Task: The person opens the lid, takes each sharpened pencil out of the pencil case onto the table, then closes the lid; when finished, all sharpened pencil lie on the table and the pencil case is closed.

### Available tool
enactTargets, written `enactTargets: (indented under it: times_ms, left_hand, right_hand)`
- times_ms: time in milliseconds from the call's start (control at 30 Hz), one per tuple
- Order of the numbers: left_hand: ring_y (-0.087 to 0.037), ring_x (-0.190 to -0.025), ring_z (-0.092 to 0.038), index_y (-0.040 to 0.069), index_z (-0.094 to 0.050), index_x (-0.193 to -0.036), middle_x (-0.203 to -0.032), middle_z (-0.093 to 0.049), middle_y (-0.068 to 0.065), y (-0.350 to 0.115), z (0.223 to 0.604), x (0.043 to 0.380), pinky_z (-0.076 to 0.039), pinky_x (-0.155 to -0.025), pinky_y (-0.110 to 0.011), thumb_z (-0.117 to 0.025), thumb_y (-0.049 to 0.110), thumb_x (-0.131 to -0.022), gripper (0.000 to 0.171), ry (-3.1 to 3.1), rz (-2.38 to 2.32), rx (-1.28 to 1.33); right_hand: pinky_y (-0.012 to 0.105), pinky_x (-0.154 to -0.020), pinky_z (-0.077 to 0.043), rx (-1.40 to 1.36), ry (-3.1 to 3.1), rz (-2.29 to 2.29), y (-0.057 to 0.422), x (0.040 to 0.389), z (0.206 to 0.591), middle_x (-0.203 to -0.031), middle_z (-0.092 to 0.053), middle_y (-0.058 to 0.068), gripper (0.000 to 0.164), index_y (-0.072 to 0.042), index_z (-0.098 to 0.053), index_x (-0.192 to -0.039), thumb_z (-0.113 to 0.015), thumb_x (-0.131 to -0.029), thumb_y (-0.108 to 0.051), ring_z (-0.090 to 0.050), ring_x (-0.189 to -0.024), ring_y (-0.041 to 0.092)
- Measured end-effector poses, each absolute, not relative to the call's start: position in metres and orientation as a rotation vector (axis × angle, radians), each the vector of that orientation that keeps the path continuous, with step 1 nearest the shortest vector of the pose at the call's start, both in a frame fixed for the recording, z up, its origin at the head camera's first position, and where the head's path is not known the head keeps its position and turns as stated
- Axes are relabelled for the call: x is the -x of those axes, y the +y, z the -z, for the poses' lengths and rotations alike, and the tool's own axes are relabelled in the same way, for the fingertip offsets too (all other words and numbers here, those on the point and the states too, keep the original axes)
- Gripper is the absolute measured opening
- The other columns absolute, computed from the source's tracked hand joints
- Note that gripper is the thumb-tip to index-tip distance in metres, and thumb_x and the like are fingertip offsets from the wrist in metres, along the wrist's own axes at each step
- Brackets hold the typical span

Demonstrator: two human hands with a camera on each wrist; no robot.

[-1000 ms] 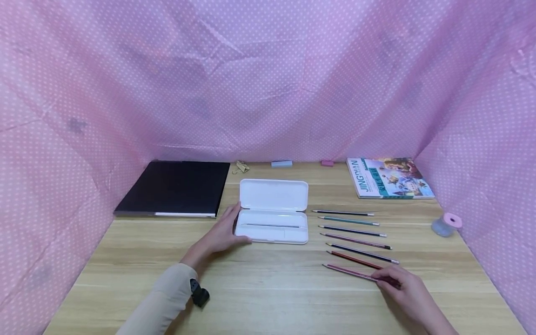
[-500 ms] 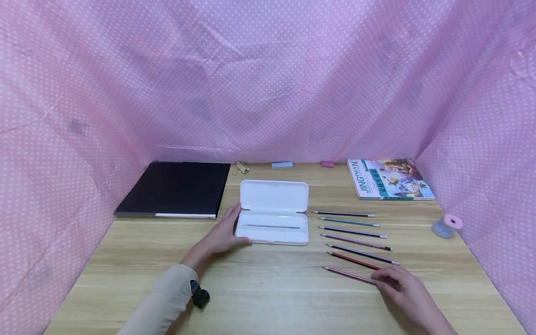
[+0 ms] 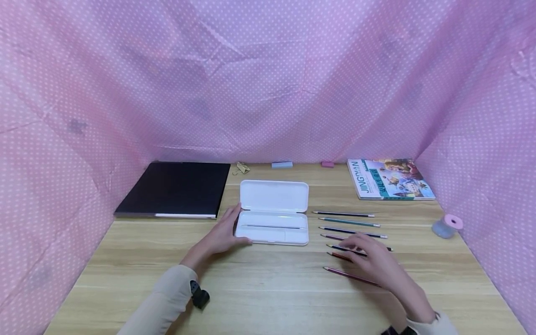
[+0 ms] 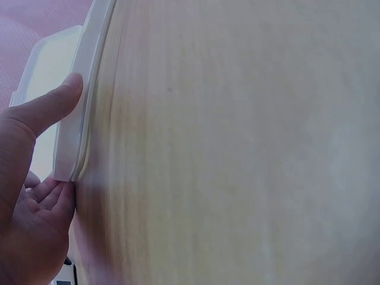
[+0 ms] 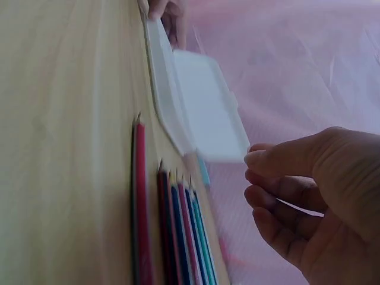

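Note:
An open white pencil case (image 3: pixel 264 236) lies mid-table with its lid raised at the back, a thin dark stick inside. My left hand (image 3: pixel 222 235) grips its left end, thumb along the front edge and fingers at the side; the left wrist view shows the thumb (image 4: pixel 56 107) on the case wall. My right hand (image 3: pixel 374 258) is over the row of pencils, hiding parts of several. In the right wrist view the right hand (image 5: pixel 314 202) has loosely bent fingers holding nothing. A dark red pencil (image 3: pixel 349 275) lies nearest the front, and a teal pencil (image 3: pixel 349 222) farther back.
A black folder (image 3: pixel 176 188) lies at the back left, a gold binder clip (image 3: pixel 241 168) beside it. Blue (image 3: pixel 282 164) and pink erasers (image 3: pixel 327 164) sit along the back. A book (image 3: pixel 389 179) and a pink-topped container (image 3: pixel 446 226) stand right. Pink dotted cloth surrounds the table.
My right hand has let go of the front dark red pencil and moved up and left over the row. The left hand and the case have stayed put.

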State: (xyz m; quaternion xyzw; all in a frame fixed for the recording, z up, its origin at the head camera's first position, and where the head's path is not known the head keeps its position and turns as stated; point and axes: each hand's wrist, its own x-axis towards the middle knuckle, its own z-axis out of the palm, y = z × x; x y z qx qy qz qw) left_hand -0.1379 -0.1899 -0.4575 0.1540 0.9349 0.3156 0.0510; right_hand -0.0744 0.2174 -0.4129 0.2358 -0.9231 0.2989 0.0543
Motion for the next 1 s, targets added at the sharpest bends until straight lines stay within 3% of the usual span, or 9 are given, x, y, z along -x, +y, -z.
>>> enactTargets:
  times_ms: [200, 367, 600, 700, 1000]
  left_hand:
    - [-0.02, -0.128, -0.031, 0.011, -0.008, -0.149, -0.143, -0.028, -0.005, -0.189, 0.457, 0.138, -0.027, -0.105, -0.041, -0.076, 0.057, -0.064, 0.118, 2.832, -0.989, -0.468]
    - [-0.02, -0.128, -0.031, 0.012, -0.008, -0.149, -0.143, -0.027, -0.004, -0.189, 0.456, 0.139, -0.028, -0.105, -0.042, -0.074, 0.059, -0.064, 0.118, 2.836, -0.974, -0.456]
    - [-0.02, -0.129, -0.03, 0.012, -0.007, -0.149, -0.144, -0.027, -0.005, -0.189, 0.458, 0.139, -0.028, -0.105, -0.042, -0.071, 0.064, -0.063, 0.119, 2.827, -0.972, -0.464]
    - [-0.021, -0.129, -0.03, 0.013, -0.008, -0.149, -0.144, -0.027, -0.005, -0.189, 0.459, 0.14, -0.028, -0.105, -0.041, -0.072, 0.063, -0.063, 0.119, 2.823, -0.986, -0.456]
    - [-0.022, -0.129, -0.031, 0.012, -0.009, -0.149, -0.144, -0.027, -0.006, -0.19, 0.459, 0.139, -0.028, -0.105, -0.042, -0.074, 0.06, -0.063, 0.118, 2.83, -0.99, -0.459]
  right_hand:
    - [0.034, -0.081, -0.049, -0.844, -2.842, -1.001, 0.183, 0.094, 0.403, -0.11, -0.059, -0.012, 0.028, -0.026, -0.063, -0.11, -0.066, -0.085, -0.013, -0.057, -0.099, 0.009]
    - [0.034, -0.084, -0.049, -0.869, -2.91, -1.127, 0.158, 0.112, 0.408, -0.118, -0.055, -0.008, 0.031, -0.021, -0.06, -0.118, -0.062, -0.088, -0.015, -0.056, -0.103, 0.012]
    - [0.038, -0.097, -0.04, -0.981, -2.983, -1.009, 0.127, 0.132, 0.423, -0.134, -0.048, 0.001, 0.04, -0.016, -0.052, -0.13, -0.058, -0.09, -0.017, -0.045, -0.121, 0.015]
    - [0.037, -0.101, -0.036, -1.055, -2.99, -0.929, 0.117, 0.137, 0.429, -0.133, -0.049, 0.002, 0.039, -0.013, -0.051, -0.13, -0.055, -0.092, -0.016, -0.041, -0.124, 0.014]
    - [0.037, -0.097, -0.039, -1.046, -3.035, -0.989, 0.102, 0.148, 0.435, -0.121, -0.056, 0.001, 0.03, -0.011, -0.057, -0.123, -0.049, -0.095, -0.014, -0.047, -0.116, 0.014]
